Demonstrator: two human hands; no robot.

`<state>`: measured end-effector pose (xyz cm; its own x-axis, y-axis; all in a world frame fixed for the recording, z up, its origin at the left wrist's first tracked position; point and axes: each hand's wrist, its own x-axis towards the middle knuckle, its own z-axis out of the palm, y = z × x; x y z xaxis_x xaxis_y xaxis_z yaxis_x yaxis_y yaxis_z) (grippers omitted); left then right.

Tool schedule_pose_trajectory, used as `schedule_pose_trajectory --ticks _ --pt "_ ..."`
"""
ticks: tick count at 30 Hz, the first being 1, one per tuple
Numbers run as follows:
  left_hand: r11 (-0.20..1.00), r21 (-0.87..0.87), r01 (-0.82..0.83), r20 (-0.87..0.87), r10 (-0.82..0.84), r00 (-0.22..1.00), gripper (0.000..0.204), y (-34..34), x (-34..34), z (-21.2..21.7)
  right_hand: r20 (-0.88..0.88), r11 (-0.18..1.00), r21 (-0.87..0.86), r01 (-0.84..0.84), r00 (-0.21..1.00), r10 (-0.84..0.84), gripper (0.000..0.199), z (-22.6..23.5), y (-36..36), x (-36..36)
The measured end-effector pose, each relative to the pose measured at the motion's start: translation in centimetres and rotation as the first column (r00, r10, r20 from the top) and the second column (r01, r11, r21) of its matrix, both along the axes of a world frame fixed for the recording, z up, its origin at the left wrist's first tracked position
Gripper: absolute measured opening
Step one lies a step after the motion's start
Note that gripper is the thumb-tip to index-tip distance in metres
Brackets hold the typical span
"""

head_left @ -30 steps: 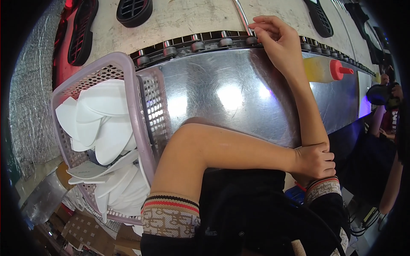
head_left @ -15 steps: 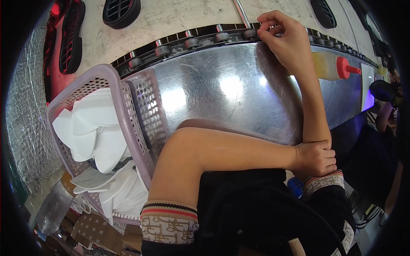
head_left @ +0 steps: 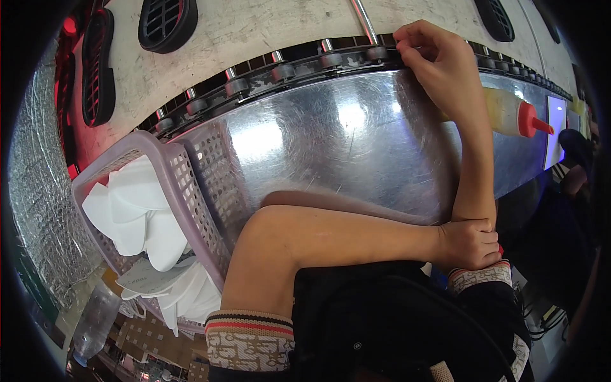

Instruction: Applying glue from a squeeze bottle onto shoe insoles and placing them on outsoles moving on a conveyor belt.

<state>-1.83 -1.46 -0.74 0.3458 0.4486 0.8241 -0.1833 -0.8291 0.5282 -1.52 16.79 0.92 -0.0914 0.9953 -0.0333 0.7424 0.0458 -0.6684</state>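
My left arm lies across the front of me, and my left hand (head_left: 471, 245) is wrapped round my right forearm (head_left: 474, 172) near the elbow. That forearm stands up over the steel tabletop (head_left: 318, 146). At its upper end my right hand (head_left: 442, 54) hovers by the conveyor's chain edge (head_left: 286, 70), its fingers curled and the tips close to the thumb. I see nothing between those fingers. Beside the right wrist a squeeze bottle (head_left: 509, 113) with a red nozzle lies on its side, holding something yellowish.
A mauve plastic basket (head_left: 191, 210) at the left holds several white insole-shaped sheets (head_left: 137, 204). Black shoe soles (head_left: 167, 24) lie on the pale conveyor belt (head_left: 254, 25), with a metal rod (head_left: 364, 22) across it. A clear plastic bottle (head_left: 97, 321) is at the lower left.
The view has shifted slightly. The soles at the left sit further left in the picture. My right hand's fingertips have drawn closer together; my left hand keeps its hold on the forearm.
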Motion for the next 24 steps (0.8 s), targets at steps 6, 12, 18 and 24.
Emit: schedule_pose_trajectory --ticks 6,12,18,24 --pt "0.999 -0.01 -0.047 0.024 0.047 0.999 0.007 -0.2 0.3 -0.1 -0.07 0.998 -0.042 -0.05 0.996 0.047 0.019 -0.1 0.4 0.6" --pt "0.998 0.0 -0.056 0.04 0.056 0.998 0.008 -0.4 0.5 -0.4 -0.143 0.995 -0.045 -0.09 0.986 0.083 0.02 0.0 0.5 1.2" --pt "0.999 0.0 -0.044 0.05 0.044 0.998 0.009 -0.4 0.3 -0.5 -0.093 0.998 0.028 -0.058 0.994 0.06 0.013 -0.5 0.8 1.2" --pt "1.0 0.006 -0.026 0.033 0.026 0.999 0.008 -0.4 0.3 -0.4 -0.12 0.999 0.052 0.013 0.993 -0.007 0.011 -1.8 1.6 1.8"
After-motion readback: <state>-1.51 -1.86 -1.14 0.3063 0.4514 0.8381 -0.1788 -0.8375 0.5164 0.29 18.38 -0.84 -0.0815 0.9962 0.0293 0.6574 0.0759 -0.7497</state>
